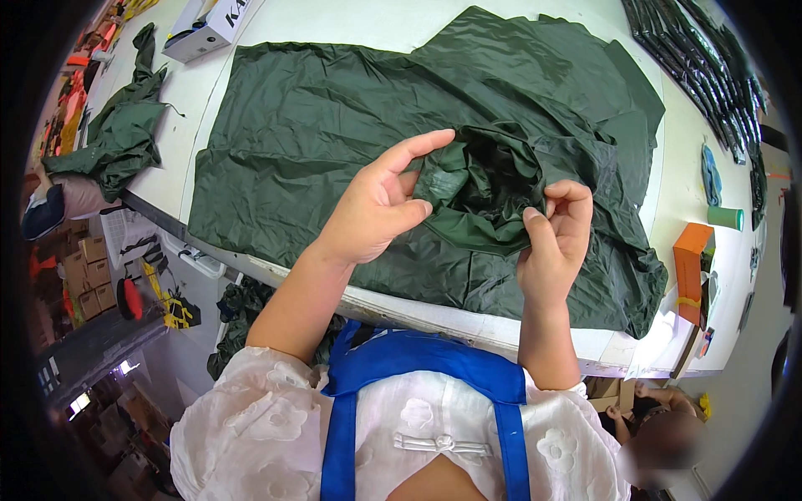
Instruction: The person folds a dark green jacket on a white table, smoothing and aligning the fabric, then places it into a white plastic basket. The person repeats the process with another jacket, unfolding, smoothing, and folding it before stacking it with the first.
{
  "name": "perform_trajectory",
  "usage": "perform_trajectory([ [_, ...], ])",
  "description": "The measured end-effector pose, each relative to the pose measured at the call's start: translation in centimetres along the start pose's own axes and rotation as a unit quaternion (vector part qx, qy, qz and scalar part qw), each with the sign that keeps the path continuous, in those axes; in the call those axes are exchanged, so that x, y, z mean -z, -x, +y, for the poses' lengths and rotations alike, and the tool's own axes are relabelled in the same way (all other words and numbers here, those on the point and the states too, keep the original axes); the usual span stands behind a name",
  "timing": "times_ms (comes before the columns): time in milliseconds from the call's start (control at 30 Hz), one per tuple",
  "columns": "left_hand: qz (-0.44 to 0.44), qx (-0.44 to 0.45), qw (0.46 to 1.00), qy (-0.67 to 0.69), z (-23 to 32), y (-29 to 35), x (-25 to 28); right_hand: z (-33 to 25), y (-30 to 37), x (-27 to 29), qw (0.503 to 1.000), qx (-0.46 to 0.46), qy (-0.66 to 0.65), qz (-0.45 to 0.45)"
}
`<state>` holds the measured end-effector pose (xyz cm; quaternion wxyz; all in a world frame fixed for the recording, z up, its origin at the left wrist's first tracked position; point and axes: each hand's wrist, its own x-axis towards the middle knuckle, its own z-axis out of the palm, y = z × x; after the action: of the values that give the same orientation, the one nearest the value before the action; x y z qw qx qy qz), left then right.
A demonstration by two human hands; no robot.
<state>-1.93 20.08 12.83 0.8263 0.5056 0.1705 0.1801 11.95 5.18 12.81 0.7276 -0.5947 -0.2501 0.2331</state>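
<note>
A large piece of dark green, thin, shiny fabric (334, 125) is spread in wrinkled layers over the white table. Near its right middle, a round gathered opening (493, 171) is lifted and turned up, showing dark folds inside. My left hand (380, 196) is at the opening's left side, index finger and thumb spread, their tips on the rim; its other fingers are partly hidden. On the right side, my right hand (555, 234) pinches the rim between thumb and curled fingers.
More green fabric (125, 134) lies at the far left near another person. Black shiny packets (693, 75) are stacked at the back right. Along the right side are a green spool (725, 218) and an orange box (693, 271). A white box (209, 29) stands at the back left. Another person (660, 426) is at lower right.
</note>
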Motion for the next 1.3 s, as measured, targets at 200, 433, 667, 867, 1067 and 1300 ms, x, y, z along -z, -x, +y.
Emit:
perform_trajectory([
  [200,0.027,0.064,0.995,-0.077,-0.3,-0.2,0.4,1.3,-1.1,1.5,0.960,0.078,0.269,0.012],
  [433,0.002,-0.007,0.995,-0.096,-0.2,-0.5,-2.1,-1.1,-1.7,-0.1,0.836,0.279,0.456,-0.121],
  [667,-0.021,-0.043,0.972,-0.230,0.4,-0.2,-3.5,-0.8,-1.7,1.0,0.834,0.326,0.429,-0.120],
  [867,-0.003,-0.047,0.963,-0.266,-0.1,-0.2,-3.1,-1.4,-1.2,1.1,0.901,0.246,0.318,-0.162],
  [1067,0.119,-0.237,0.761,-0.592,-1.7,-4.8,10.5,1.3,-8.3,9.8,0.954,0.069,0.292,0.020],
  [1300,0.131,0.029,0.903,-0.409,-9.6,-5.1,12.7,9.9,-17.1,23.6,0.755,0.135,0.639,-0.063],
])
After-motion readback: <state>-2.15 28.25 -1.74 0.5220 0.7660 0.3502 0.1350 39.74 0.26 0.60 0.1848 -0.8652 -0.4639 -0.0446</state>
